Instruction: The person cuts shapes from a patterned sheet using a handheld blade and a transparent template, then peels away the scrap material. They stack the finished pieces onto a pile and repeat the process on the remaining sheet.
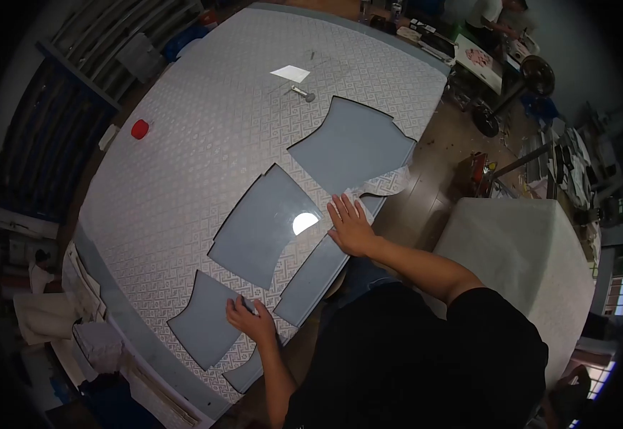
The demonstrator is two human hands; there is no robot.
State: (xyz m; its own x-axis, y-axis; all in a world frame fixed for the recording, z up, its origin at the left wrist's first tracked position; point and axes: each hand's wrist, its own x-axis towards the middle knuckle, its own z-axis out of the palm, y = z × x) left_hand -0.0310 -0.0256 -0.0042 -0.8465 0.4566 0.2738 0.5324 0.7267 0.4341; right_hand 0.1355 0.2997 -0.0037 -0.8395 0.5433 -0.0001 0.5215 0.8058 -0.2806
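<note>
White patterned fabric (183, 171) covers a large table. Several grey-blue panel-shaped areas with dark edges show in it, including a middle panel shape (250, 232), an upper one (350, 143) and a lower left one (200, 322). My right hand (352, 227) lies flat, fingers spread, on a fabric strip between these shapes, near the table's edge. A loose fabric flap (390, 182) curls just beyond its fingertips. Beside the lower left shape, my left hand (255, 322) has bent fingers around something small and dark, too hidden to name.
A red round object (140, 129) sits at the fabric's far left. Near the upper middle lie a small metal tool (303, 93) and a white patch (290, 74). A covered grey block (501, 247) stands to my right. Another person (486, 21) is at the upper right.
</note>
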